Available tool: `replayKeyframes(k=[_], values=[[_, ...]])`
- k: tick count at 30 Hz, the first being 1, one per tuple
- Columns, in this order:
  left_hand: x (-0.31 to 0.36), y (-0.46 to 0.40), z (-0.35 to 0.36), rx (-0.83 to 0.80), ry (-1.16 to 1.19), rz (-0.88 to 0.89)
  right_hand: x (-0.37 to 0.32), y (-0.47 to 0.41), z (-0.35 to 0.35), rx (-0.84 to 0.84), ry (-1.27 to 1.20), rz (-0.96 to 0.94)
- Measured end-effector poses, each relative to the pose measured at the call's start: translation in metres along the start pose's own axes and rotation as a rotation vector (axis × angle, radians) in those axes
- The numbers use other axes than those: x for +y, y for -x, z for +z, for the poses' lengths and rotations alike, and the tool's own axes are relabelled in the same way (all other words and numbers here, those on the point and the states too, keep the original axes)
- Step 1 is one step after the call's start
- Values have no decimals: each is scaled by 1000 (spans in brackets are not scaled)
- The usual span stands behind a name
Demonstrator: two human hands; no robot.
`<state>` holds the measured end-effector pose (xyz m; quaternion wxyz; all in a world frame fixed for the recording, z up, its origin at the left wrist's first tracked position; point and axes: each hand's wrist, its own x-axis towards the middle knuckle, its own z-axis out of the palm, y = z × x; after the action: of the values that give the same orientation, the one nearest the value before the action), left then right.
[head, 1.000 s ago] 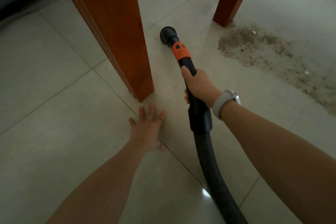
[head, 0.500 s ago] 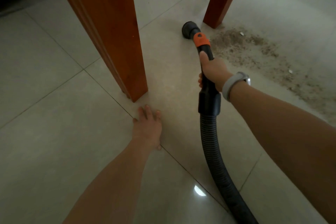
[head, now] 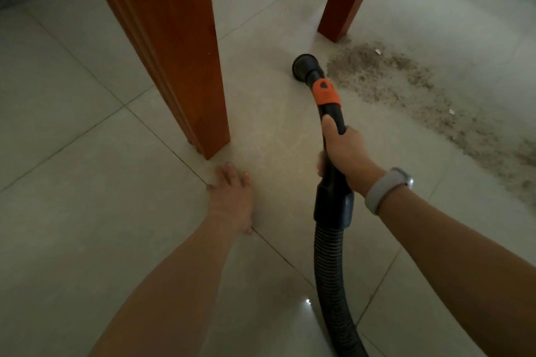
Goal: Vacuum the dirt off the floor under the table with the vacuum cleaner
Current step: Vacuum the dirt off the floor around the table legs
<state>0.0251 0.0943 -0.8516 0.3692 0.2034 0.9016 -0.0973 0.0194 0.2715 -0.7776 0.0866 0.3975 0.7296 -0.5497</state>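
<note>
My right hand grips the black vacuum wand just below its orange collar. The round black nozzle sits on the pale tile floor, right at the left edge of a brown dirt patch. That dirt spreads in a band toward the lower right. The ribbed black hose runs back from the wand to the bottom edge of the view. My left hand rests flat on the tile, fingers straight, near the foot of the close table leg.
A thick orange-brown table leg stands left of the nozzle. A second leg stands behind it, touching the dirt's far end. Grey tile floor with grout lines spreads all around. A watch band sits on my right wrist.
My right hand has swung the wand and nozzle to the right, from beside the close table leg up to the edge of the dirt patch. My left hand has stayed flat on the floor.
</note>
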Motion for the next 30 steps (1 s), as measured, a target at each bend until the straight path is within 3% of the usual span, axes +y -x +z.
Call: replayKeyframes(k=[10,17,30], values=[[10,-3,3,14,126,-66,23,18,-11,115,-30,44],[22,-10,1,20,68,-44,-4,-14,-2,94,68,-12],[22,-11,-1,-13,125,-49,-56,-68,-9,21,-88,60]])
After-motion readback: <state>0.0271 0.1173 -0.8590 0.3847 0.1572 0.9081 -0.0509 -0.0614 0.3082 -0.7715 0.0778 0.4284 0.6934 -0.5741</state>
